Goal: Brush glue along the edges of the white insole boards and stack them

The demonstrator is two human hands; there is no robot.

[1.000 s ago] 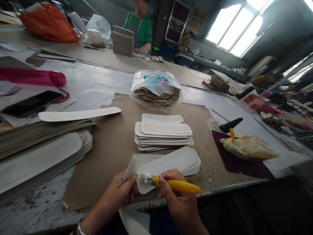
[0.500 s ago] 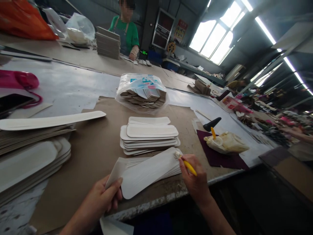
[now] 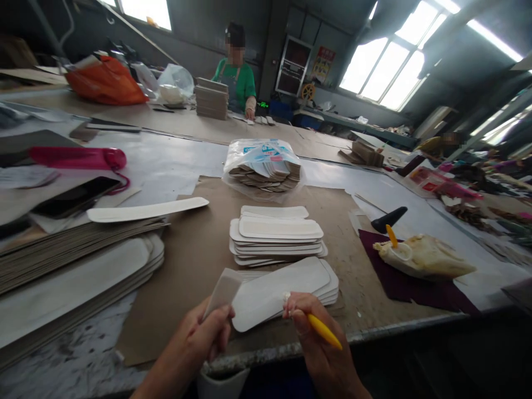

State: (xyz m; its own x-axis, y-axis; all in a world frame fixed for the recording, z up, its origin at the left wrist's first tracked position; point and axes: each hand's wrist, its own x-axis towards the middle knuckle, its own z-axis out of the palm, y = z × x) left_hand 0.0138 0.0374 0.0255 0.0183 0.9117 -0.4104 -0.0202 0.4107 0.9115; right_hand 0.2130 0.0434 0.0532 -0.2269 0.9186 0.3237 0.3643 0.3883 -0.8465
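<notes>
My left hand (image 3: 205, 332) is closed on a thin, pale strip (image 3: 224, 288), pinched between thumb and fingers at the near left of the pile. A yellow-handled brush (image 3: 326, 331) is gripped in my right hand (image 3: 313, 324); its whitish tip is over the top white panel (image 3: 276, 293). That panel is rounded at the ends and lies slanted on several similar ones, fanned out at the right. Just behind sits a stack of smaller white panels (image 3: 280, 228) with rounded corners.
Long panels (image 3: 95, 271) are stacked at left, near a phone (image 3: 77, 197) and a pink case (image 3: 78, 159). A plastic bag of pieces (image 3: 264, 166) stands behind. At right, a stained yellowish container (image 3: 432, 257) lies on dark cloth (image 3: 386, 282). A person (image 3: 236, 77) works across the table.
My right hand has drawn the brush from the panel's far right end toward its near middle. The left hand keeps its strip. The view has shifted, so the table appears farther right and lower.
</notes>
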